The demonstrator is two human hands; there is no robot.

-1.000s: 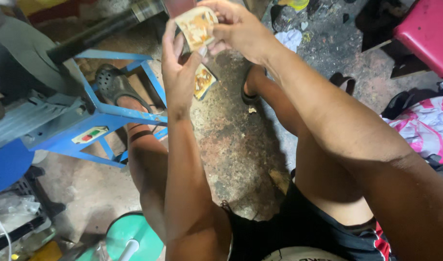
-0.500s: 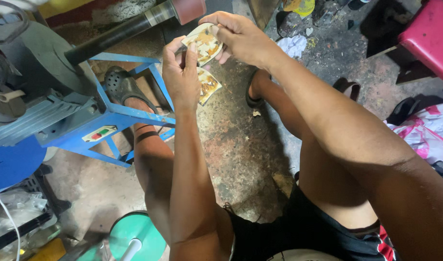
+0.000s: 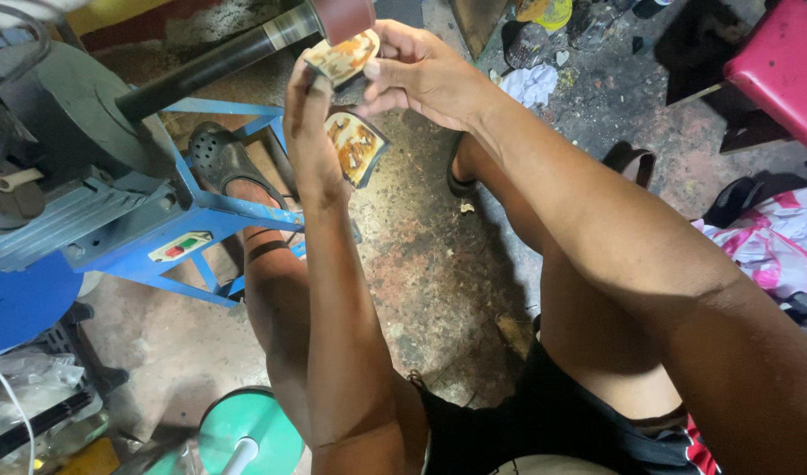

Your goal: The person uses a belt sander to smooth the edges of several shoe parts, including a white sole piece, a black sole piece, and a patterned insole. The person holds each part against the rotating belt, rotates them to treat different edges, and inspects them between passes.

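Brown and cream, the small flat curved piece [image 3: 342,58] is pinched at its edges by closed fingers of the left hand [image 3: 311,132] and right hand [image 3: 421,75], up against the dark red drum [image 3: 346,18] of the blue machine [image 3: 113,220], and it looks light, stiff and easily chipped.

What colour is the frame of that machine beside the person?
Bright blue: the machine's frame shows clearly in the head view.

Stained, speckled concrete floor [image 3: 438,264]; blue metal machine stand [image 3: 201,207] left; pink stool [image 3: 777,66] top right.
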